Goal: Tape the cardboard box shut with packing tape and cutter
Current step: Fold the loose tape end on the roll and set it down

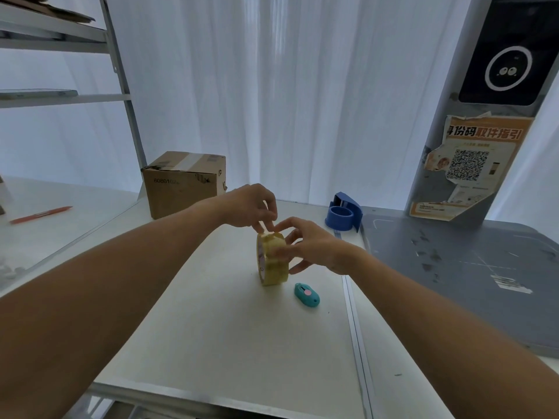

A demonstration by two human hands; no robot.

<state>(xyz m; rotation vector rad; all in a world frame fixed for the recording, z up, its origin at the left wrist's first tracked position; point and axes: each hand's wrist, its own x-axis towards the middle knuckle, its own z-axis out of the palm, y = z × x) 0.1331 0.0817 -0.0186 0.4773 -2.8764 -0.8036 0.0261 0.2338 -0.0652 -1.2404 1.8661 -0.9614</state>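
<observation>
I had the left hand (pixel 251 207) pinching at the top of the roll (pixel 272 264), thumb and fingertips pressed together on the rim. My read is that it was picking for the tape's loose end. I couldn't tell if the end had lifted. The right hand (pixel 314 247) curled round the roll's right side, fingers on the band, index reaching up near the left fingertips. I took that grip as a brace, so the roll would not tip or wheel away during the picking. The roll stood upright on its edge on the table (pixel 242 343).

The cutter (pixel 306 294) lay flat just beside the roll, near-right of it and not touching. It looked parked there for the right hand once a strip was out. The box (pixel 184 182) sat well apart, behind-left of the roll, flaps down, with a worn strip across its top. I saw no fresh tape on it, so I judged sealing not yet begun. A blue dispenser (pixel 343 214) sat behind-right of the roll, untouched. A red pen (pixel 40 214) lay far left of the roll. A grey mat (pixel 453 282) lay to the roll's right, with a torn poster (pixel 472 164) on the post beyond it.
</observation>
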